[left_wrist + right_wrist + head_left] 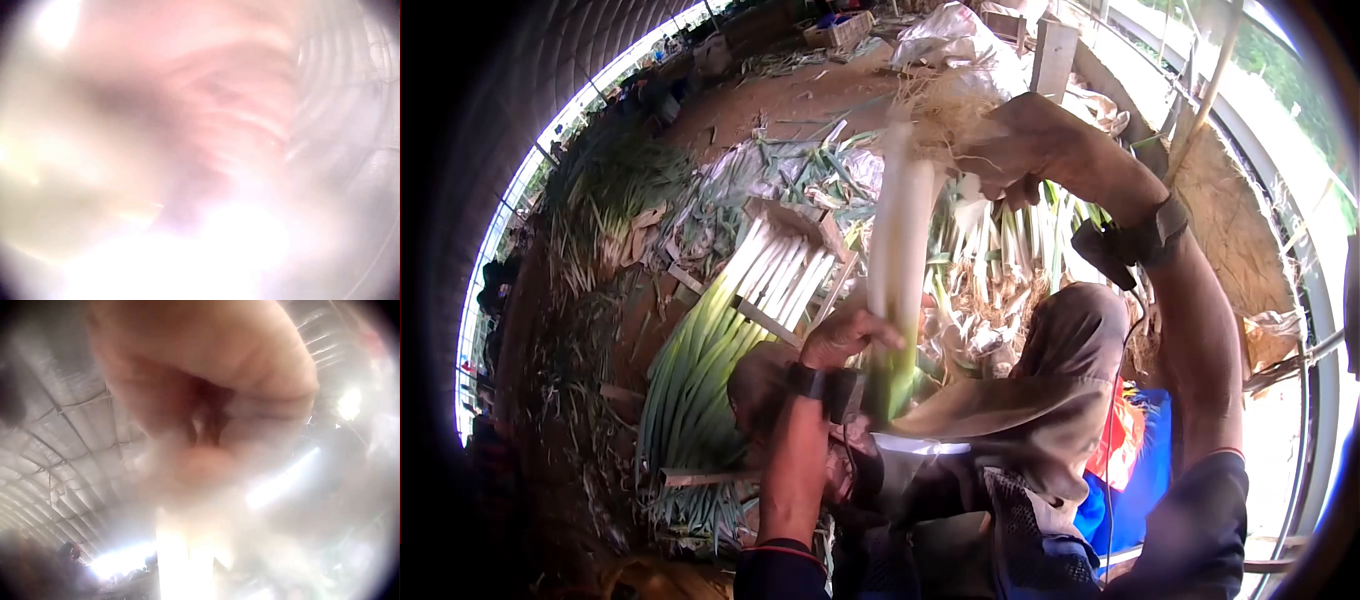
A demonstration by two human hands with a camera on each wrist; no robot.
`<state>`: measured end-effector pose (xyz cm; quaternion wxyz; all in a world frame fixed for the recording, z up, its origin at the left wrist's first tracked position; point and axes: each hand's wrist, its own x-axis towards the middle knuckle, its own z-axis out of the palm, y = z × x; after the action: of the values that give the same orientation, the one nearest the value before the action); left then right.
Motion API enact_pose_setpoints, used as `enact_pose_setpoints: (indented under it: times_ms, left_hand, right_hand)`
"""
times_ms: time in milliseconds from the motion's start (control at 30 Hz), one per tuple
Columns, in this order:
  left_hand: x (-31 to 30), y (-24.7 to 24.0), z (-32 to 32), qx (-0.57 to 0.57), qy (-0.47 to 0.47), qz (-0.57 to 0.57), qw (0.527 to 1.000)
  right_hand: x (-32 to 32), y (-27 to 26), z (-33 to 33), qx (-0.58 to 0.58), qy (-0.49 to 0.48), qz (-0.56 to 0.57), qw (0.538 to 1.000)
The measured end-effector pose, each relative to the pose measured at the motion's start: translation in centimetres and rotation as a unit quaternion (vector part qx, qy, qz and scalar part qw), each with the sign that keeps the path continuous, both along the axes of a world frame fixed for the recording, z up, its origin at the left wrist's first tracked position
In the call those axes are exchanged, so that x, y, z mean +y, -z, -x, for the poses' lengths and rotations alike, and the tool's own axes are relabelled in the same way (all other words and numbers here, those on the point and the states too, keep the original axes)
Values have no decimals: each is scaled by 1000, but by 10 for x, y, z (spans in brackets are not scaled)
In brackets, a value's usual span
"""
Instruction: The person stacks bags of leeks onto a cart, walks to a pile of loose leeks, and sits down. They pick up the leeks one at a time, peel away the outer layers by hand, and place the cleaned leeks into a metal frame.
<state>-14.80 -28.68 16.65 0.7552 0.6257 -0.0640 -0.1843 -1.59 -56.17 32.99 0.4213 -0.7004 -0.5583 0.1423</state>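
A person's right hand (1040, 150) grips blurred leeks (908, 230) near their upturned roots (940, 108), while the left hand (848, 336) holds them lower down; a stack of stalks (708, 350) lies left of that hand.

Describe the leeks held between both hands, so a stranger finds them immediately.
In the head view, follow the raised right forearm to the right hand. The held leeks run from it down to the left hand. Unlike the stacked leeks in the wooden frame, these stand upright, shaggy roots uppermost.
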Motion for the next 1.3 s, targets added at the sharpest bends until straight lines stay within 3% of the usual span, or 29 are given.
enact_pose_setpoints:
  times_ms: [33,67,100,133,200,267,300,333,400,467,500,567,600,633,700,733,767,833,933,967,1000,1067,1100,1133,1167,1200,1233,1267,1300]
  left_hand:
    - [0,-2,1,-26,0,-2,1000]
    - [1,-4,1,-26,-3,-2,1000]
    - [4,-7,1,-25,9,0,1000]
    - [7,-6,1,-22,20,3,1000]
    - [17,6,-2,-23,9,15,1000]
    - [25,9,-6,-65,-37,3,997]
    - [26,5,-7,-67,-74,9,995]
    - [26,-2,-10,-73,-110,17,991]
    - [29,-28,-20,-57,-133,-19,989]
    - [21,-61,-22,-157,-163,-40,973]
    - [28,-68,-33,-177,-142,-50,973]
    - [25,-86,-47,-240,-107,-40,964]
    - [9,-99,-45,-241,-106,-40,964]
    - [-11,-113,-42,-247,-69,-26,966]
    - [-24,-126,-40,-254,-34,-10,967]
    - [-25,-129,-42,-266,27,26,963]
    - [-27,-130,-43,-274,90,60,956]
    - [-29,-127,-40,-281,76,35,956]
    - [-20,-134,-31,-265,33,-122,956]
    - [-19,-129,-21,-269,-105,-123,949]
    - [-19,-125,-12,-269,-239,-121,925]
    - [-26,-108,-1,-323,-301,-127,888]
    - [-39,-86,-2,-352,-319,-171,863]
    - [-57,-70,-5,-380,-337,-215,834]
    - [-90,-63,-11,-289,-285,-145,902]
    - [-106,-47,-21,-495,-392,-222,743]
    - [-104,-49,-21,-436,-394,-150,796]
    - [-100,-49,-20,-367,-389,-75,842]
    - [-85,-41,-27,-363,-372,-108,848]
  right_hand:
    - [2,-11,7,-50,45,23,997]
    - [-4,8,-27,50,-16,-146,988]
    - [-13,-16,-39,85,206,-19,975]
    - [-22,-26,-22,90,200,-15,975]
    - [-37,-28,21,85,-8,-427,900]
    - [-56,-19,3,-335,134,-307,881]
    - [-57,-20,-33,-132,250,-63,957]
    - [-57,-21,-65,80,335,190,919]
    - [-32,0,-2,-55,321,373,868]
    - [-13,2,10,-127,309,350,875]
    - [-8,10,-4,-229,277,299,884]
    - [18,16,-17,-23,147,25,989]
    - [32,18,-37,-94,-119,-121,981]
    - [67,8,-5,6,-21,-204,979]
    - [69,-34,30,246,-119,-117,955]
    - [60,-60,40,381,-203,-47,901]
    - [67,-50,43,384,-203,-47,900]
    - [84,-22,52,184,-8,-204,962]
    - [70,-35,67,145,88,-168,971]
    - [73,-32,60,97,193,-144,966]
    - [67,-29,57,97,198,-147,964]
    - [51,-24,52,-359,140,-140,912]
    - [52,-13,39,-143,125,-218,957]
    - [62,-4,39,-143,125,-217,958]
    - [81,3,44,-202,166,-236,936]
    - [97,5,48,-261,206,-257,907]
    - [103,0,54,-359,149,-359,848]
    - [117,-2,60,24,99,-308,946]
    - [109,-13,77,124,76,-282,948]
